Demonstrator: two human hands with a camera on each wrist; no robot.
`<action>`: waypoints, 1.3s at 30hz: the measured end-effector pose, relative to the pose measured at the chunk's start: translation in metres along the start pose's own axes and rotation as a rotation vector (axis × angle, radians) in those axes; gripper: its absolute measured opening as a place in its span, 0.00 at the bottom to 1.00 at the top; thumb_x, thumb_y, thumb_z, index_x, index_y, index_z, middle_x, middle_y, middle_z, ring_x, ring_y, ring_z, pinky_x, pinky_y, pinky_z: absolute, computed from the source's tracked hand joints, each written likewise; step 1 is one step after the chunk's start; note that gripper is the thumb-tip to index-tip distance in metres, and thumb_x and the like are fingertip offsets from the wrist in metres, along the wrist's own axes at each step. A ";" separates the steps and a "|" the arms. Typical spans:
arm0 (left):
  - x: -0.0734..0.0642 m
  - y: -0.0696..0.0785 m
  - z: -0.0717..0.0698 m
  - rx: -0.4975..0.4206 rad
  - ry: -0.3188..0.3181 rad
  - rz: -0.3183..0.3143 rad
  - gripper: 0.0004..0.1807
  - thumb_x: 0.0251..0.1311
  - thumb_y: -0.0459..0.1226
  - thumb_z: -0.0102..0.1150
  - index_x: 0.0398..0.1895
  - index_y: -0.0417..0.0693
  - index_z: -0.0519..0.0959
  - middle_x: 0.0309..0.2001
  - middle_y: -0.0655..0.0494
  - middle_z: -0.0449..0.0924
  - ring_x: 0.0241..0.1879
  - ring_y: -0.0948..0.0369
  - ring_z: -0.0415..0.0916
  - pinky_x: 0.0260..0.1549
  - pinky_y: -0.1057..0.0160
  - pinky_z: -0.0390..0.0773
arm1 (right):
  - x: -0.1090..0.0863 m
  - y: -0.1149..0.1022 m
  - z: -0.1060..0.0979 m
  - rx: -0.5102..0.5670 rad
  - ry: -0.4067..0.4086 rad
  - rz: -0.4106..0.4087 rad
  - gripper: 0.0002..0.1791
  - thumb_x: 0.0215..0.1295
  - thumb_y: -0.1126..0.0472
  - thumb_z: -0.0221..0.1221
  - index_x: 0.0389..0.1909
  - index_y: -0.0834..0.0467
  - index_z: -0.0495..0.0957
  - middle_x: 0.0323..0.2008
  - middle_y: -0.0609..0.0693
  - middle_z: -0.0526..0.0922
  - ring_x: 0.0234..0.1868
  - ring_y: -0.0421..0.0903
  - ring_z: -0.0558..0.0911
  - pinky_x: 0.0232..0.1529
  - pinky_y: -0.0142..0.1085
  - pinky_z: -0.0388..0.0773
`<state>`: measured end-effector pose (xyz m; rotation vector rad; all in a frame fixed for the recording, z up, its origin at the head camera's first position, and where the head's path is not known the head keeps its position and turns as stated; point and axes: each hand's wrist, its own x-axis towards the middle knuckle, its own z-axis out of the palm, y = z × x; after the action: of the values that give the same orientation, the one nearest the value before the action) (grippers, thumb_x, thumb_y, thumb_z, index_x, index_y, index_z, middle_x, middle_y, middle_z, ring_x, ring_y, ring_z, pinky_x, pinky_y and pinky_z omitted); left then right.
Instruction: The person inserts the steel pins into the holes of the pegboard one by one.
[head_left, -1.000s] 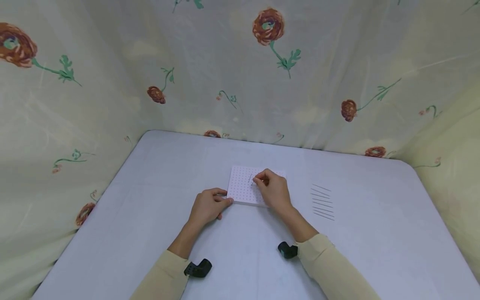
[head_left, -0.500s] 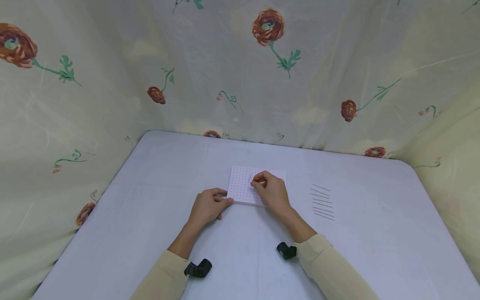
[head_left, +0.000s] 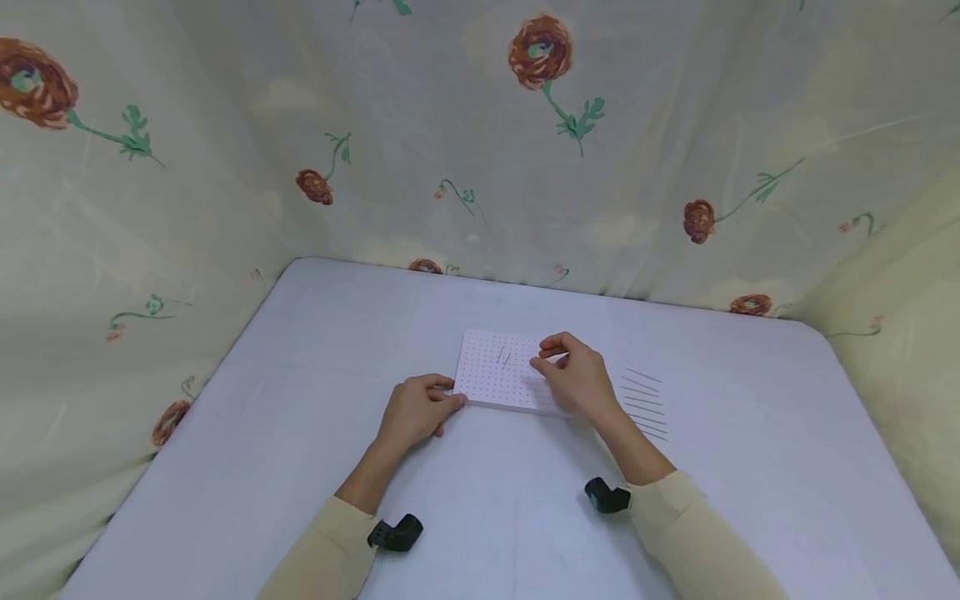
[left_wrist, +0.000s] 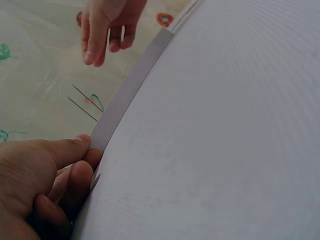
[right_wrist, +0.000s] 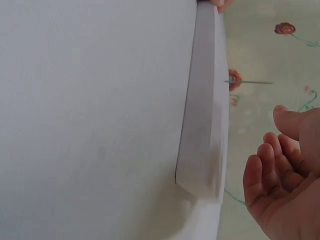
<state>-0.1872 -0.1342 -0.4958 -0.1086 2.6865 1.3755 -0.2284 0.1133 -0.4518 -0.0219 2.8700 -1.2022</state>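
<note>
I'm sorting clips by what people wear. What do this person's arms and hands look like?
The left sleeve and right sleeve are plain beige, ending short of the hands. The left camera and right camera are black and angular. The left hand and right hand wear no visible gloves or rings.

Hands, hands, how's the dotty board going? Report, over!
Left hand gripping corner of white board; right hand holding nothing. Two thin rods standing in board. Right hand blocks head view of board's right side.

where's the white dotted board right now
In the head view, the white dotted board lies near the middle of the table, its near left corner held by the left hand and the right hand above its right side.
</note>
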 end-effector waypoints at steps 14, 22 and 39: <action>-0.001 0.002 0.002 0.008 -0.002 0.012 0.23 0.63 0.45 0.70 0.57 0.44 0.82 0.27 0.57 0.88 0.10 0.63 0.73 0.18 0.66 0.67 | -0.019 0.036 -0.041 -0.055 0.032 0.007 0.22 0.70 0.53 0.63 0.60 0.59 0.75 0.49 0.55 0.84 0.47 0.51 0.78 0.42 0.36 0.73; -0.001 0.001 0.001 0.017 0.013 0.009 0.23 0.62 0.46 0.70 0.57 0.44 0.82 0.28 0.56 0.88 0.11 0.62 0.74 0.20 0.66 0.68 | -0.035 0.058 -0.068 -0.096 0.032 0.019 0.24 0.71 0.52 0.62 0.61 0.60 0.75 0.49 0.57 0.84 0.48 0.52 0.79 0.42 0.37 0.73; -0.002 0.002 0.002 0.019 0.013 0.004 0.24 0.63 0.46 0.70 0.58 0.43 0.82 0.33 0.53 0.90 0.11 0.63 0.75 0.19 0.66 0.68 | -0.074 0.109 -0.122 -0.188 0.026 0.045 0.25 0.71 0.50 0.63 0.59 0.64 0.76 0.43 0.57 0.85 0.44 0.53 0.83 0.39 0.35 0.74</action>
<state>-0.1856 -0.1315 -0.4946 -0.1109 2.7107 1.3544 -0.1583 0.2784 -0.4421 0.0548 2.9782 -0.9280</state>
